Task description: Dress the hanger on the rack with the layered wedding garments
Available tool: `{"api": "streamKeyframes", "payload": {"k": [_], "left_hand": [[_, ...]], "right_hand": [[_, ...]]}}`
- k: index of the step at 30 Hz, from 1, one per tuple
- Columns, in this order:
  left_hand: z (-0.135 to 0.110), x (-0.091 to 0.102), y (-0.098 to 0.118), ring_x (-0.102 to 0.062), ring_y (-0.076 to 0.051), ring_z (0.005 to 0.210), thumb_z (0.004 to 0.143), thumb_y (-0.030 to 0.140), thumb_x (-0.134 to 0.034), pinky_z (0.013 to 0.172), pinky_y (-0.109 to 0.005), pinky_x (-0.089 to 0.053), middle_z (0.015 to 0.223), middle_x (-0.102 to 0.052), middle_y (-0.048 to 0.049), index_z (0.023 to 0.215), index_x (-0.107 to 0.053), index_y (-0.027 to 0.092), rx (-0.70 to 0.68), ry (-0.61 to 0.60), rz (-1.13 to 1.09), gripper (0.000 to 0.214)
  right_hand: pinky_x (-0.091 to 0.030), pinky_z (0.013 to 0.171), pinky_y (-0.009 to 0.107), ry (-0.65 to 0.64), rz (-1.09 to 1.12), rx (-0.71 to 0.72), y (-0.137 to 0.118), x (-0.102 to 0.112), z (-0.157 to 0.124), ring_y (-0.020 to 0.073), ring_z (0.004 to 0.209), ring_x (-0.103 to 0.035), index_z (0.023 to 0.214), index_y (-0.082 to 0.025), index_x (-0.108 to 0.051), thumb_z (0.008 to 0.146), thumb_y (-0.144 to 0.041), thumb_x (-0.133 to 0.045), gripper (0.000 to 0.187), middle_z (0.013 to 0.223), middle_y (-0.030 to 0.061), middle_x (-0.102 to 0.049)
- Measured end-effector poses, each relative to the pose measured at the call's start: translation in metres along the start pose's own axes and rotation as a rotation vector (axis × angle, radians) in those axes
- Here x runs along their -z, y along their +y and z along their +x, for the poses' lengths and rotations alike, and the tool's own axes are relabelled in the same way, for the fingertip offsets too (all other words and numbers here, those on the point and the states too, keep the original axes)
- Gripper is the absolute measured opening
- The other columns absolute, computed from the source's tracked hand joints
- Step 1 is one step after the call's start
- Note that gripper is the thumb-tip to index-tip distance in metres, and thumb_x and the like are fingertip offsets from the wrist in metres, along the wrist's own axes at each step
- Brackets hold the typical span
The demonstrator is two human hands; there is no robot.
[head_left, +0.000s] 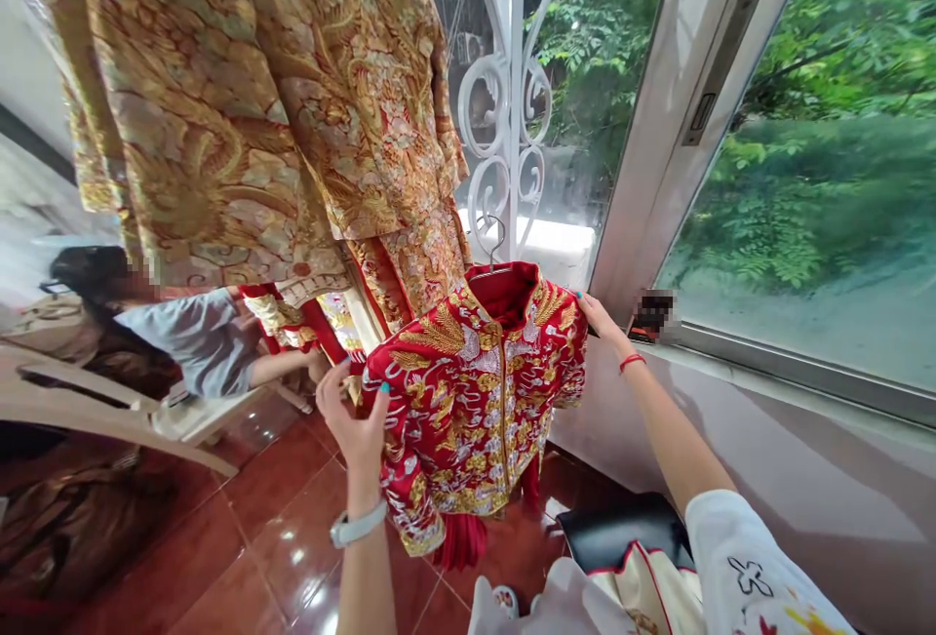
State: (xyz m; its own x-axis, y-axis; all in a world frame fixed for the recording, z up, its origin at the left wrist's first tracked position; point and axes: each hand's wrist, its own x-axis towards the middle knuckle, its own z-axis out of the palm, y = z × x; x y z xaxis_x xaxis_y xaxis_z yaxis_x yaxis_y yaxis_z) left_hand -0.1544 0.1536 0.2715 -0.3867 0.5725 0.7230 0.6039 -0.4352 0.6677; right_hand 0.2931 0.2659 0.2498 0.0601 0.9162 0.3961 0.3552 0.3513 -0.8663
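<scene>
A red jacket point(483, 401) with gold and silver embroidery hangs on a metal hanger point(495, 243) in front of me. My left hand point(355, 420) pinches its left shoulder and sleeve, thumb and fingers closed on the cloth. My right hand point(598, 315) grips the jacket's right shoulder. A watch sits on my left wrist, a red band on my right.
A large gold embroidered robe point(241, 99) hangs at upper left. Another person point(182, 333) in a grey top bends over at left beside a beige chair point(109, 401). White scrolled ironwork point(508, 108) and a window point(819, 177) stand behind. A black bag point(621, 528) lies on the red tile floor.
</scene>
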Motion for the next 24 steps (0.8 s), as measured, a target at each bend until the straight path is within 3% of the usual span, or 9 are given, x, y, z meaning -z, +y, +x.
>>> {"api": "streamKeyframes", "payload": {"k": [4,6,8,11,16,19,21,23,24], "left_hand": [[0.060,0.011,0.010,-0.060,-0.031,0.120,0.068,0.056,-0.077,0.104,-0.042,-0.050,0.122,-0.068,-0.0112,0.124,-0.063,0.022,0.041,-0.704,-0.135,0.068],[0.072,0.000,0.017,-0.067,-0.030,0.106,0.064,0.057,-0.079,0.095,-0.040,-0.055,0.110,-0.073,-0.0097,0.116,-0.068,0.022,0.068,-0.820,-0.054,0.063],[0.069,-0.017,0.022,-0.070,-0.029,0.095,0.068,0.055,-0.077,0.091,-0.041,-0.056,0.100,-0.075,-0.0086,0.107,-0.070,0.020,0.089,-0.656,0.076,0.053],[0.055,-0.042,0.025,-0.070,-0.028,0.089,0.075,0.049,-0.072,0.088,-0.043,-0.055,0.094,-0.075,-0.0088,0.100,-0.070,0.019,0.101,-0.363,0.202,0.040],[0.035,-0.051,0.017,-0.065,-0.031,0.103,0.079,0.043,-0.073,0.094,-0.050,-0.053,0.106,-0.069,-0.0131,0.106,-0.062,0.017,0.007,-0.246,0.194,0.039],[-0.023,-0.041,-0.003,-0.053,-0.034,0.126,0.082,0.042,-0.072,0.103,-0.056,-0.049,0.128,-0.055,-0.0169,0.126,-0.050,0.024,-0.039,0.020,0.234,0.053],[-0.083,-0.040,-0.022,-0.049,-0.033,0.130,0.088,0.038,-0.065,0.107,-0.058,-0.045,0.132,-0.049,-0.0182,0.134,-0.041,0.028,-0.073,0.161,0.310,0.052],[-0.138,-0.051,-0.043,-0.050,-0.035,0.128,0.087,0.035,-0.064,0.106,-0.060,-0.045,0.131,-0.048,-0.0196,0.137,-0.038,0.023,-0.176,0.018,0.348,0.058],[-0.158,-0.062,-0.052,-0.052,-0.035,0.126,0.086,0.035,-0.064,0.105,-0.059,-0.047,0.128,-0.052,-0.0191,0.133,-0.044,0.022,-0.243,-0.145,0.339,0.053]], "right_hand": [[-0.047,0.106,0.039,-0.077,-0.053,0.152,-0.026,-0.005,-0.009,0.0279,0.125,-0.057,0.140,-0.025,-0.054,0.065,-0.055,-0.084,0.086,0.142,0.0086,-0.058],[-0.048,0.104,0.041,-0.008,-0.172,0.199,-0.034,-0.010,-0.013,0.0298,0.119,-0.060,0.133,-0.022,-0.060,0.065,-0.046,-0.085,0.076,0.131,0.0088,-0.065],[-0.051,0.096,0.040,0.026,-0.232,0.186,-0.038,-0.009,-0.014,0.0289,0.107,-0.065,0.121,-0.019,-0.068,0.076,-0.041,-0.075,0.051,0.115,0.0078,-0.072],[-0.054,0.085,0.036,-0.105,-0.259,0.099,-0.047,0.005,-0.005,0.0250,0.093,-0.068,0.115,-0.016,-0.071,0.081,-0.032,-0.066,0.037,0.102,0.0060,-0.075],[-0.053,0.091,0.039,-0.279,-0.323,0.048,-0.061,0.030,0.002,0.0235,0.092,-0.067,0.115,-0.012,-0.071,0.079,-0.028,-0.068,0.040,0.102,0.0067,-0.075],[-0.040,0.112,0.050,0.053,-0.359,0.068,-0.039,0.008,-0.051,0.0301,0.124,-0.056,0.141,-0.015,-0.055,0.089,-0.033,-0.058,0.055,0.132,0.0132,-0.063],[-0.033,0.117,0.054,0.512,-0.451,0.069,-0.011,-0.028,-0.104,0.0338,0.137,-0.045,0.149,-0.021,-0.047,0.095,-0.032,-0.046,0.055,0.145,0.0141,-0.053],[-0.032,0.118,0.058,0.645,-0.561,0.170,0.017,-0.072,-0.148,0.0357,0.143,-0.039,0.151,-0.026,-0.044,0.093,-0.029,-0.042,0.058,0.152,0.0112,-0.046],[-0.029,0.118,0.062,0.471,-0.627,0.282,0.029,-0.094,-0.161,0.0372,0.140,-0.042,0.148,-0.029,-0.048,0.091,-0.031,-0.046,0.057,0.149,0.0101,-0.049]]}}
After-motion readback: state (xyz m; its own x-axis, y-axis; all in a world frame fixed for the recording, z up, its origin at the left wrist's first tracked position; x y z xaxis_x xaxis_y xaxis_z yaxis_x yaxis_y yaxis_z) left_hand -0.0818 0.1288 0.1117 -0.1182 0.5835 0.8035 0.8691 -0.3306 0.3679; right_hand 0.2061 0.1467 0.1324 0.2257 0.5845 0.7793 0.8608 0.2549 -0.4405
